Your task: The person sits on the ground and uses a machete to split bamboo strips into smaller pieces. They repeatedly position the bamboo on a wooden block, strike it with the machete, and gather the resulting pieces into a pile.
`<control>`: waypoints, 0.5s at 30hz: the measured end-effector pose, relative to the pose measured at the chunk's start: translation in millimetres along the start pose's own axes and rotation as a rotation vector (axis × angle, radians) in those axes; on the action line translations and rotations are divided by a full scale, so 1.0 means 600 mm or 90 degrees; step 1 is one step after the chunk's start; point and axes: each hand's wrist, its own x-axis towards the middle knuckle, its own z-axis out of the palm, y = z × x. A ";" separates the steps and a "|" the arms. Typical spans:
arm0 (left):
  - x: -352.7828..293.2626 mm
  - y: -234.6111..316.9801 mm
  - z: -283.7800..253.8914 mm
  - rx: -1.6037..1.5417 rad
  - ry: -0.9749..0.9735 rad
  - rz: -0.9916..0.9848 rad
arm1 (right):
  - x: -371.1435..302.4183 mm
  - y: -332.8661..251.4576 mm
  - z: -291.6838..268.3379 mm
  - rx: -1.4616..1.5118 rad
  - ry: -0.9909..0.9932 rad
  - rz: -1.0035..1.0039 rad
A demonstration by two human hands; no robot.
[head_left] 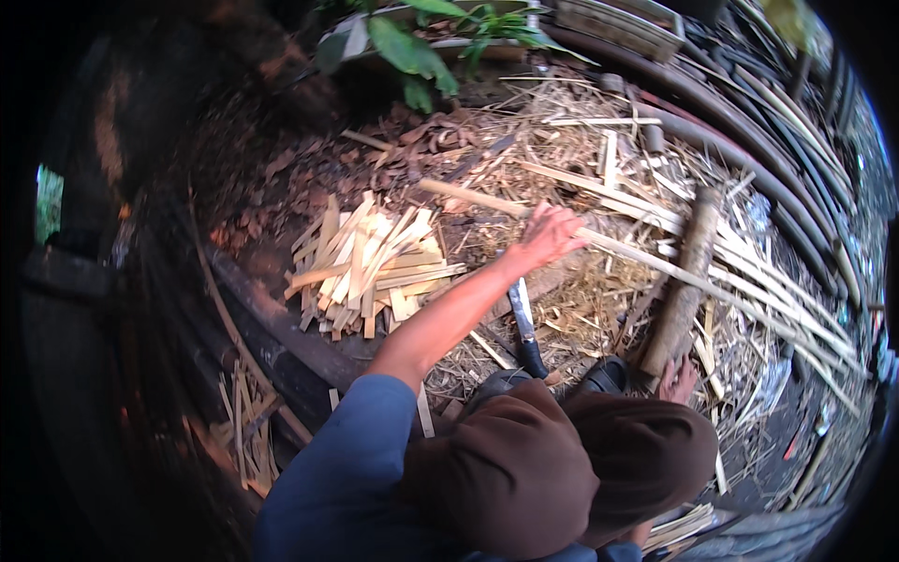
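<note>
My left hand (552, 232), reaching forward from a blue sleeve, is closed around a long pale wooden strip (646, 258). One end of the strip points to the far left; the rest runs right, across a short round log (688, 267). Beside the log's near end, low by my knee, is my right hand (677, 382). Its fingers look spread, and nothing shows in them; my knee hides part of it. A large knife (522, 314) with a dark handle lies on the ground before my feet. Left of it is a heap of short split pieces (365, 262).
More long strips (787, 304) lie right of the log. Shavings and offcuts (590, 309) litter the ground. Dark pipes or poles (749, 159) line the far right, under a wooden box (623, 26). A leafy plant (412, 51) stands at the back. Dark poles (281, 328) lie at left.
</note>
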 end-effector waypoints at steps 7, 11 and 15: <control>0.011 0.099 -0.049 0.062 0.301 0.010 | 0.049 0.132 -0.108 0.032 -0.073 -0.063; -0.101 0.170 -0.192 -0.392 -0.008 -0.169 | 0.131 0.050 -0.212 0.073 -0.052 -0.262; -0.303 0.168 -0.204 -0.509 -0.118 -0.242 | 0.208 -0.161 -0.319 0.111 -0.311 -0.203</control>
